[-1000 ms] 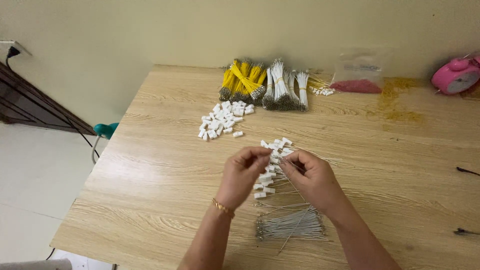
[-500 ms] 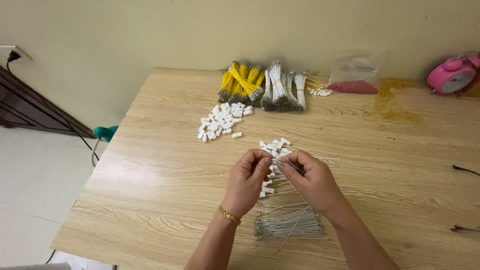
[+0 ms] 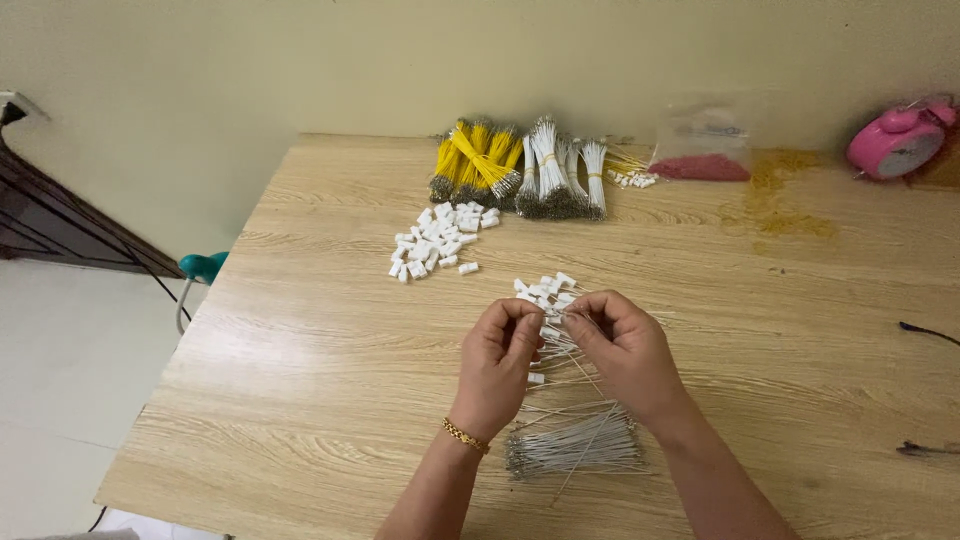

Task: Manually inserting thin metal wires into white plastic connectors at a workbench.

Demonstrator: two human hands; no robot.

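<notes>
We pinch one white connector (image 3: 549, 322) between left hand (image 3: 500, 362) and right hand (image 3: 622, 352), mid-worktop | fitted few (image 3: 545, 290) just beyond | loose pile (image 3: 437, 242) far left, wire bundle (image 3: 578, 447) near, remain

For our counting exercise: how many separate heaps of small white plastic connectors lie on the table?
2. One heap lies left of centre, below the yellow wire bundles. The other heap sits just beyond the left hand and right hand; some pieces may be hidden under them.
</notes>
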